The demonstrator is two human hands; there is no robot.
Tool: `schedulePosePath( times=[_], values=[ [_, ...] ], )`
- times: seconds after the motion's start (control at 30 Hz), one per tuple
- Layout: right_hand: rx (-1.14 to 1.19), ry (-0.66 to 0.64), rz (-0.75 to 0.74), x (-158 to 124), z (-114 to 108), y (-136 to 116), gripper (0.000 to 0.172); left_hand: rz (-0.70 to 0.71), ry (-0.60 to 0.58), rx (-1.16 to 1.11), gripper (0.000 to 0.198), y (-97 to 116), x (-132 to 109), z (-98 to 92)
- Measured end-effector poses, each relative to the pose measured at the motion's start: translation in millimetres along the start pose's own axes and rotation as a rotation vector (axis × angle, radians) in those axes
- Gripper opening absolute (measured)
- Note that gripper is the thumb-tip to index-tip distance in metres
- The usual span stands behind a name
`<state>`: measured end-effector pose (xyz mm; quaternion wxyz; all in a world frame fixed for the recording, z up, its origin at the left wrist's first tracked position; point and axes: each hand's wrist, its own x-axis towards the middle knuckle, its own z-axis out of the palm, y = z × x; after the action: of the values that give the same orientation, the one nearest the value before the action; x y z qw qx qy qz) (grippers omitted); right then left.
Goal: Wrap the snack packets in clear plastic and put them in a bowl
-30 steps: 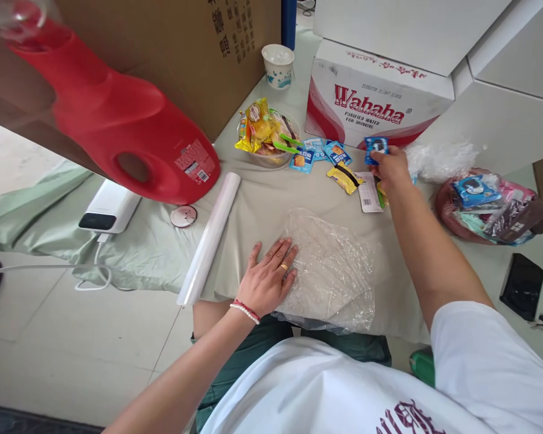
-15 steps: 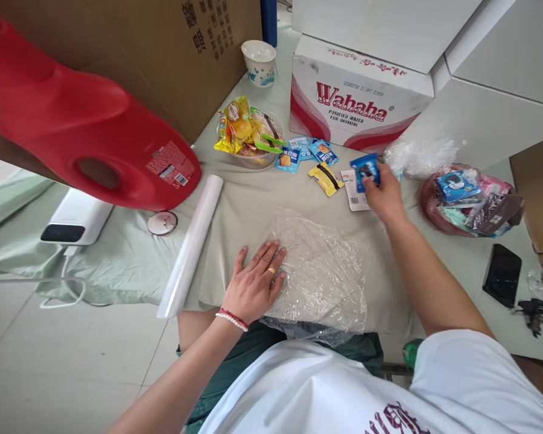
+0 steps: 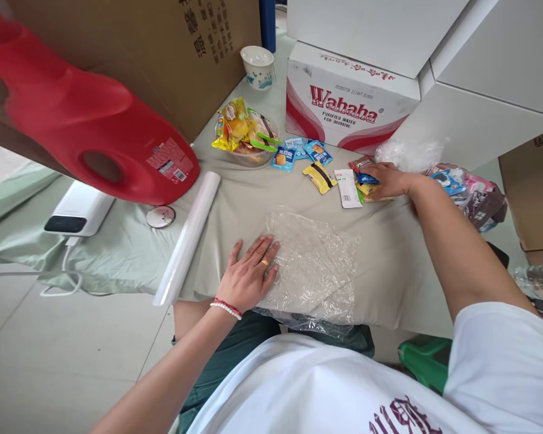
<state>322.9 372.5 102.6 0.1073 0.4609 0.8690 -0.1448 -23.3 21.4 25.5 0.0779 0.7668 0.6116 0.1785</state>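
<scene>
My left hand (image 3: 248, 274) lies flat, fingers spread, on the left edge of a crumpled sheet of clear plastic film (image 3: 314, 271). At the right, my right hand (image 3: 388, 181) is closed at the fingertips on a small blue snack packet (image 3: 368, 179), partly hidden by the fingers. Under and around those fingertips lie a red packet (image 3: 361, 163) and a yellow packet (image 3: 366, 190). Just left of them are a white packet (image 3: 348, 188) and a yellow packet with a black band (image 3: 319, 177). Several blue snack packets (image 3: 284, 158) lie farther left.
A clear bowl (image 3: 253, 159) of snacks stands behind, near a paper cup (image 3: 258, 67) and a Wahaba-style water carton (image 3: 348, 102). Left are a plastic film roll (image 3: 187, 238), red jug (image 3: 104, 132) and white power bank (image 3: 79, 208). A basket of packets (image 3: 473, 193) stands right.
My right hand has lowered the blue packet onto the small pile, where red and yellow packets now show. My left hand stays flat on the film. The view has shifted slightly.
</scene>
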Motion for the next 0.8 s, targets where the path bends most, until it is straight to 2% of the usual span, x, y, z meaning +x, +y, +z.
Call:
schedulePosePath(
  times=[0.07, 0.13, 0.23, 0.37, 0.43, 0.5, 0.57, 0.6, 0.7, 0.73, 0.8],
  values=[
    [-0.027, 0.031, 0.064, -3.2, 2.9, -5.3, 0.087, -0.007, -0.005, 0.011, 0.054, 0.2, 0.4, -0.5],
    [-0.034, 0.076, 0.127, -11.3, 9.3, -7.9, 0.078, -0.018, -0.018, 0.021, 0.054, 0.6, 0.6, -1.5],
    [0.022, 0.128, 0.189, -31.6, 26.9, -8.4, 0.074, -0.035, -0.042, 0.033, 0.053, 3.2, -0.4, -2.4],
    [0.170, 0.267, 0.168, -65.7, 49.4, -11.3, 0.076, -0.110, -0.021, 0.037, 0.051, 17.3, -1.9, 3.1],
    [0.215, 0.388, 0.164, -83.0, 49.0, -17.0, 0.074, -0.186, 0.000, 0.032, 0.051, 28.9, -1.4, 8.4],
    [0.238, 0.505, 0.180, -100.1, 39.7, -30.0, 0.071, -0.248, 0.002, 0.024, 0.052, 40.3, -0.3, 13.1],
    [0.252, 0.542, 0.147, -116.7, 28.0, -55.3, 0.068, -0.271, -0.007, 0.016, 0.054, 49.0, 0.4, 15.8],
    [0.254, 0.511, 0.098, -124.3, 24.3, -73.3, 0.067, -0.269, -0.011, 0.014, 0.055, 51.9, 0.3, 16.3],
    [0.231, 0.265, -0.123, -141.3, 31.5, -143.3, 0.065, -0.230, -0.020, 0.004, 0.056, 56.0, -1.9, 15.4],
    [0.211, 0.176, -0.165, -144.4, 40.0, -167.9, 0.063, -0.211, -0.023, 0.000, 0.056, 56.0, -3.1, 14.6],
    [0.114, 0.050, -0.158, -146.9, 62.0, -209.5, 0.056, -0.180, -0.028, -0.009, 0.057, 54.2, -5.9, 12.7]
  ],
)
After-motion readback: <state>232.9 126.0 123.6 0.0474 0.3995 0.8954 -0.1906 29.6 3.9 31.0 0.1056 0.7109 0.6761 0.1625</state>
